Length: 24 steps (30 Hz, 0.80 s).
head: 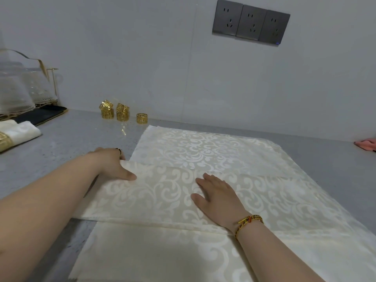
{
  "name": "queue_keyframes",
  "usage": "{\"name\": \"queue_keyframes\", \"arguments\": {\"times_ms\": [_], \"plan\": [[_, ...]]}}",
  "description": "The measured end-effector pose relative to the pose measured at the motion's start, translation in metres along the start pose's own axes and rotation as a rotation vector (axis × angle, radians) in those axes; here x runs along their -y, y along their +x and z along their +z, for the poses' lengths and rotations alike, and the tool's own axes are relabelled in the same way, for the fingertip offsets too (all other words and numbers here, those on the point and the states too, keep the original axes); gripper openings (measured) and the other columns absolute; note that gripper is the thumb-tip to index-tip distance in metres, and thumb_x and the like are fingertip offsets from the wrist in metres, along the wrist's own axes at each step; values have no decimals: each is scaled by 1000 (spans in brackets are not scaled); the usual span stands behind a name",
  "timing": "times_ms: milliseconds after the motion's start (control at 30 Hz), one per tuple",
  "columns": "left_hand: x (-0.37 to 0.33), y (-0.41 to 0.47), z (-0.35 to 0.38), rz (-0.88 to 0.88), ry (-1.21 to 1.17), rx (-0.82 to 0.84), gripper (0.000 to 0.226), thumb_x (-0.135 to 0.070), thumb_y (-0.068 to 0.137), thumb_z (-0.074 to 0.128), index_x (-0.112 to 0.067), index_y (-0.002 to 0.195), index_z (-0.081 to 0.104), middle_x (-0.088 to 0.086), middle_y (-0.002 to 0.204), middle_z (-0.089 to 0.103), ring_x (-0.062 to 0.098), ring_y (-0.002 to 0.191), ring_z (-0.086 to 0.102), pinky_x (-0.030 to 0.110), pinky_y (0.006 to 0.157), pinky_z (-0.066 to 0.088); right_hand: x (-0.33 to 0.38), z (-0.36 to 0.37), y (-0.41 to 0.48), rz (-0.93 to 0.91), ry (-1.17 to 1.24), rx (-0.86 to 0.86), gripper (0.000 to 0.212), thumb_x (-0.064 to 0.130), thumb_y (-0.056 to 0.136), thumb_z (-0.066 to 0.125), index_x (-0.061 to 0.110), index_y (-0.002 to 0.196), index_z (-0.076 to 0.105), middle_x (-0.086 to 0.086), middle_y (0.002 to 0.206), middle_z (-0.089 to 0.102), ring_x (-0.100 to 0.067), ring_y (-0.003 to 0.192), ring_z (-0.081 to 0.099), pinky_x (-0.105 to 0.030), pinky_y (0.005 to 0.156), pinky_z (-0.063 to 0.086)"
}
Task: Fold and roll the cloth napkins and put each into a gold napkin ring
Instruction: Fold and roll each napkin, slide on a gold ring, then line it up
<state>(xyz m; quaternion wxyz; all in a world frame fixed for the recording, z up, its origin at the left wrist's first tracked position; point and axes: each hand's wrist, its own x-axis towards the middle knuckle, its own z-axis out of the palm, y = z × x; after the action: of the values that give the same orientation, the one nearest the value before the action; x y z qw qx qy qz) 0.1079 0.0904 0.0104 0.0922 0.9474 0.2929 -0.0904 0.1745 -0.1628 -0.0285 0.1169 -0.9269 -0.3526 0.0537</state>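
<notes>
A cream damask napkin [213, 151] lies spread on the grey counter, with a folded band of cloth across its middle. My left hand [113, 163] pinches the left end of that band, thumb on top and fingers under the edge. My right hand [217, 197] lies flat on the band with straight fingers. Several gold napkin rings [122, 113] stand at the back by the wall. At the far left lie rolled napkins [20, 131] inside a gold ring [5, 140].
Glass ware on a gold rack [24, 90] and a black tray [42, 113] stand at the far left. A pink cloth [366, 144] lies at the right edge. Wall sockets [251, 23] sit above. The grey counter [77, 135] is bare between rings and napkin.
</notes>
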Motion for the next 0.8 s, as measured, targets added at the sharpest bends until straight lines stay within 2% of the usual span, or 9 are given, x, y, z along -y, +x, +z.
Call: {"name": "queue_keyframes", "arguments": {"times_ms": [133,233,300,367,400,433,500,667,800], "plan": [[15,3,-5,-80,-243,1,62,-40,78,68,-3,123,47,10,127,50,23,109,48,27,88,39,-2,-1,1,-8,4,-1,53,43,96,33,26,145,19,4,156,7,-11,143,2,-27,114,-2],[26,-1,-2,-85,-543,-26,56,-25,81,68,6,122,47,17,125,49,30,112,45,33,92,35,-2,-1,0,-9,17,8,53,43,96,33,26,145,19,5,156,6,-11,143,1,-28,114,-3],[30,-9,-1,-68,-776,-91,36,-20,82,66,4,106,56,15,108,54,28,100,48,36,90,36,-2,-1,1,-7,21,9,53,43,96,33,26,145,19,5,156,6,-11,143,1,-28,114,-3],[31,-21,-2,-38,-945,-78,13,-16,85,62,-3,85,59,9,84,66,25,80,54,32,74,41,-3,0,1,-6,25,6,53,44,96,33,26,144,19,5,156,7,-11,143,1,-27,114,-3],[31,-26,-2,-23,-992,-37,11,-14,86,60,-5,80,58,6,69,68,23,69,56,30,63,44,-3,0,1,-7,27,4,53,44,96,33,26,144,19,5,156,7,-11,143,1,-28,114,-3],[31,-32,-2,-12,-993,7,12,-14,86,60,-5,78,58,3,58,66,20,60,57,27,52,45,-2,0,2,-7,29,3,53,43,96,33,26,144,20,4,156,7,-11,143,2,-28,114,-2],[33,-42,-1,-18,-937,71,17,-13,85,60,-5,71,56,2,49,62,14,46,56,19,37,42,-2,0,1,-7,29,-1,53,43,96,34,26,144,20,4,156,7,-11,143,2,-28,114,-2],[41,-64,0,-93,-928,199,17,-9,87,58,3,74,58,7,43,55,11,28,47,14,29,34,-1,-2,-1,-10,21,-7,53,43,96,34,26,144,21,3,155,9,-12,143,4,-28,114,-1],[51,-77,6,-141,-985,236,14,-7,86,58,5,81,60,11,45,57,12,27,47,14,28,37,1,-1,-2,-11,16,-14,52,42,96,35,25,144,22,2,155,11,-13,143,6,-29,114,1]]}}
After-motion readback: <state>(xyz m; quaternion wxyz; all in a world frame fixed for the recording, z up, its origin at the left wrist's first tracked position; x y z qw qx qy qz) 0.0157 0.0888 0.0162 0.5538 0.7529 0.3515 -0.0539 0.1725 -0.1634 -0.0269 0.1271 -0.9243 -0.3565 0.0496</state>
